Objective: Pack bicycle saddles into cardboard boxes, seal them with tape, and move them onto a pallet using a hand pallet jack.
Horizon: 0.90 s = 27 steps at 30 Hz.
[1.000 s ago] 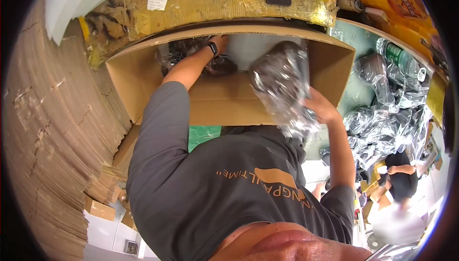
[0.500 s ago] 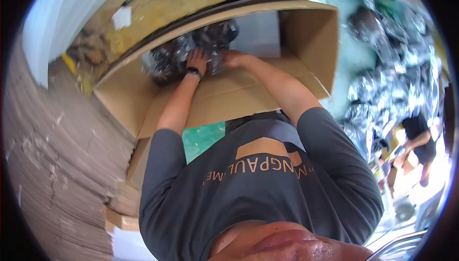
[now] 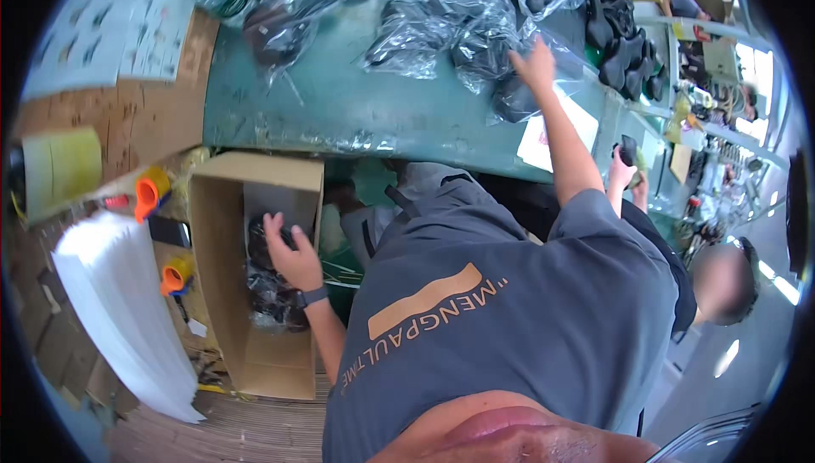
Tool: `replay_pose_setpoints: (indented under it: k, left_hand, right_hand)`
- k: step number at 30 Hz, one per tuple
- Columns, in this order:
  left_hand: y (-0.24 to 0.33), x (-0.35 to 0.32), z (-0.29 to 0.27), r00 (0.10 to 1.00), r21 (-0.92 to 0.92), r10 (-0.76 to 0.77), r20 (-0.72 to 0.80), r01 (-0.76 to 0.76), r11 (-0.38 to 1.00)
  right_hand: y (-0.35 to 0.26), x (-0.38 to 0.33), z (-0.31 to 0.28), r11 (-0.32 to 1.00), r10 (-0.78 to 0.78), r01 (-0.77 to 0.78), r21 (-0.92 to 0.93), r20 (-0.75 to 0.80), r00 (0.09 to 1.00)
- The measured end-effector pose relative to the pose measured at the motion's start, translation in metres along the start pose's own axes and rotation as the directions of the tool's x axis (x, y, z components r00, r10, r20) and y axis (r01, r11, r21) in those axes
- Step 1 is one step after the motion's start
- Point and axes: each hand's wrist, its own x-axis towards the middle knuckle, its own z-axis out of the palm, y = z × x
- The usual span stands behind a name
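My left hand (image 3: 290, 252) reaches down into an open cardboard box (image 3: 222, 293) and rests with fingers apart on black items wrapped in clear plastic bags (image 3: 270, 293) at its bottom. A dark watch (image 3: 312, 297) sits on that wrist. My right hand (image 3: 535, 62) stretches out over the green table (image 3: 356, 115) and touches a bagged black item (image 3: 514, 96) at the edge of a pile of similar bagged items (image 3: 441, 13). Its fingers look spread on the plastic.
Two orange tape dispensers (image 3: 149, 193) (image 3: 175, 276) and a black phone (image 3: 170, 230) lie left of the box, beside a stack of white foam sheets (image 3: 119, 319). A co-worker (image 3: 722, 280) stands at right, a hand (image 3: 626, 166) holding something dark. Loose black pieces (image 3: 624, 47) lie far right.
Both hands were inside the box half a second ago. My right hand has left it and reached up to the bagged items on the table. The left hand stays in the box.
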Motion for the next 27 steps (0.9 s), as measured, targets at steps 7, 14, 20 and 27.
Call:
replay_pose_setpoints:
  k: [7,14,20,27]
  left_hand:
    - [0.141,0.013,0.165,0.833,-0.183,0.115,0.542,-0.017,0.983]
    - [0.147,-0.017,0.325,0.36,-0.032,-0.332,0.872,0.718,0.695]
    - [0.163,-0.016,0.395,0.892,0.36,-0.346,0.291,0.233,0.903]
    - [0.155,0.032,0.352,0.708,0.506,-0.372,0.601,0.024,0.862]
  right_hand:
    - [0.087,-0.092,0.094,0.813,0.559,-0.58,-0.05,0.345,0.754]
    - [-0.012,-0.123,0.029,0.647,-0.304,-0.533,0.546,0.825,0.477]
    - [0.018,0.056,0.015,0.882,-0.464,0.449,0.144,0.098,0.88]
    - [0.036,0.066,0.071,0.809,-0.586,0.513,0.288,0.315,0.747]
